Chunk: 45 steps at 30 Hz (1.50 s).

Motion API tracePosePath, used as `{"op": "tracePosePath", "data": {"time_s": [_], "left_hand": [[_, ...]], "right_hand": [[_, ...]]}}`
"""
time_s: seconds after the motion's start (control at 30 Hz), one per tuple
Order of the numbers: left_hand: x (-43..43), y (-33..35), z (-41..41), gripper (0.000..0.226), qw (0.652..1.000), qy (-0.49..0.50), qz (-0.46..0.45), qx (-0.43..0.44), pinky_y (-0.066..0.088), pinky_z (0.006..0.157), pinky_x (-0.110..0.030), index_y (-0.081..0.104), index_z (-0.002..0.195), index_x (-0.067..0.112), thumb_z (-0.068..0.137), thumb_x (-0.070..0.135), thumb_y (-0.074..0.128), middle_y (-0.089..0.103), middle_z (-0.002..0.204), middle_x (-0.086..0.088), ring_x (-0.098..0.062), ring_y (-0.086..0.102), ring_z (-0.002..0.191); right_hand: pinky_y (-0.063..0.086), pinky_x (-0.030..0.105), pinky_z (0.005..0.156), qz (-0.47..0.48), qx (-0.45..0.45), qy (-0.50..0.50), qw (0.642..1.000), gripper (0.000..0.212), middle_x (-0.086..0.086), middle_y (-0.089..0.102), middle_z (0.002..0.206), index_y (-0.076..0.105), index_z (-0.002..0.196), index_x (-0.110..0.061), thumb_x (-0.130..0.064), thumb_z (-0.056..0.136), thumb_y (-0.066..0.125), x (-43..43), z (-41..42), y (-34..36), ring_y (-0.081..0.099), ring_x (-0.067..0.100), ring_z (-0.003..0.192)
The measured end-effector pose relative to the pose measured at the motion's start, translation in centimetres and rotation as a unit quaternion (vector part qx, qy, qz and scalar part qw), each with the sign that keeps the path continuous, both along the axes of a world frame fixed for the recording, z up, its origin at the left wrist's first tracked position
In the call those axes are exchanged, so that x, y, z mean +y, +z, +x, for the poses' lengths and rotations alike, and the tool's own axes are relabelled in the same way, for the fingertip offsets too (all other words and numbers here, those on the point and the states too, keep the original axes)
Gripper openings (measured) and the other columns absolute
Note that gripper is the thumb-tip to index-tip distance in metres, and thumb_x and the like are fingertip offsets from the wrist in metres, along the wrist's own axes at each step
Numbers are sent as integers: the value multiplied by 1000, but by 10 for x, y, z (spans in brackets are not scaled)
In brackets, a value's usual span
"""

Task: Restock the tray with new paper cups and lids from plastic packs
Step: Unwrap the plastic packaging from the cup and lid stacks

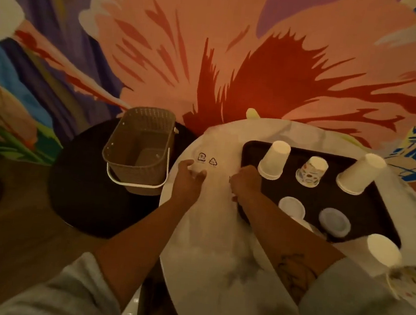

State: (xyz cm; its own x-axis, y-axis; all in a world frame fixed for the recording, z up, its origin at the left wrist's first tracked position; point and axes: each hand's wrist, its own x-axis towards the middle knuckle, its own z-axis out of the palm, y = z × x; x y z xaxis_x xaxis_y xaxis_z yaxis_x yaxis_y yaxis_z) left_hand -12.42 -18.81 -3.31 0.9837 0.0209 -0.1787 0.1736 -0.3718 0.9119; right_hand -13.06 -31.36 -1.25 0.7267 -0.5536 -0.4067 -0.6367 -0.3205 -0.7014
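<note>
Clear printed plastic pack (212, 182), left edge of the tabletop (214, 292), beside black rectangular tray (366, 195): we pinched it in left hand (189, 179) and right hand (245, 181), apparently to tear it.

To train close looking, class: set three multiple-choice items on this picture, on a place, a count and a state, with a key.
1. Where does the beige woven plastic basket stand? A. white round table B. dark round side table C. floor
2. How many paper cups on the black rectangular tray bear a printed pattern? A. none B. one C. three
3. What do both hands do? A. grip a clear plastic pack B. lift a cup C. hang idle
Key: B, dark tabletop lies under it; B, only the middle cup is patterned; A, left hand and right hand pinch the pack.
</note>
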Motion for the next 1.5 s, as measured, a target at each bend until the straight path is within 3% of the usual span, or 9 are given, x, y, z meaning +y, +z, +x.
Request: {"op": "tracePosePath", "data": {"time_s": [0.3,0.4,0.5,0.67,0.87,0.97,1.07,1.33,1.5], "left_hand": [[1,-38,8,58,994,-64,70,48,33,102,-30,37,136,8,87,21,63,41,140,-16,-28,42,128],[-1,-19,10,60,976,-47,210,-19,23,112,-40,32,140,11,89,31,58,27,150,-15,-30,26,139],[-16,1,2,68,941,-132,299,-89,13,117,-42,19,147,13,92,42,48,8,158,-11,-28,8,146],[-29,-30,-11,102,873,-297,386,-22,-1,117,-49,-10,149,16,80,72,41,-16,157,-13,-32,-15,145],[-10,-80,-13,126,800,-370,473,1,-8,116,-49,-24,144,5,68,82,41,-31,151,-18,-34,-25,141],[-5,-90,-14,132,816,-361,451,-1,-10,118,-46,-24,143,1,64,82,45,-30,151,-18,-33,-26,141],[-4,-95,-23,139,837,-350,421,-25,-17,115,-43,-25,142,2,59,86,47,-30,151,-17,-31,-28,140],[7,-101,-47,133,823,-380,419,-58,-30,109,-40,-36,131,7,54,91,31,-44,142,-12,-27,-42,131],[7,-96,-50,134,823,-385,416,-43,-26,108,-38,-36,131,8,57,90,39,-43,142,-8,-24,-40,132]], "right_hand": [[39,43,102,-79,37,-39,995,47,18,40,138,38,133,-4,-11,89,53,4,6,-24,40,36,127],[39,41,99,-149,-69,-26,986,44,14,41,134,42,130,-9,-8,87,50,6,20,-8,39,33,125],[37,39,102,-247,-155,127,948,46,10,41,139,44,133,-18,-8,88,48,5,38,-4,37,28,129],[12,55,115,-277,43,405,870,56,5,-5,159,10,148,-36,-34,99,37,-1,59,-50,-8,33,145],[-3,56,114,-260,135,412,863,56,10,-21,156,-4,146,-41,-44,98,25,5,66,-98,-18,38,142],[-9,54,114,-279,133,395,865,56,11,-26,154,-8,144,-45,-50,96,22,7,75,-105,-23,38,140],[-10,55,114,-287,129,383,869,56,13,-27,153,-8,143,-47,-57,95,19,7,87,-109,-25,40,139],[-7,57,114,-268,159,415,855,64,15,-28,152,-7,143,-46,-61,92,28,-1,107,-93,-24,42,139],[13,40,116,-261,213,494,801,60,10,8,158,10,150,-25,-35,98,40,-12,116,-21,12,30,144]]}}
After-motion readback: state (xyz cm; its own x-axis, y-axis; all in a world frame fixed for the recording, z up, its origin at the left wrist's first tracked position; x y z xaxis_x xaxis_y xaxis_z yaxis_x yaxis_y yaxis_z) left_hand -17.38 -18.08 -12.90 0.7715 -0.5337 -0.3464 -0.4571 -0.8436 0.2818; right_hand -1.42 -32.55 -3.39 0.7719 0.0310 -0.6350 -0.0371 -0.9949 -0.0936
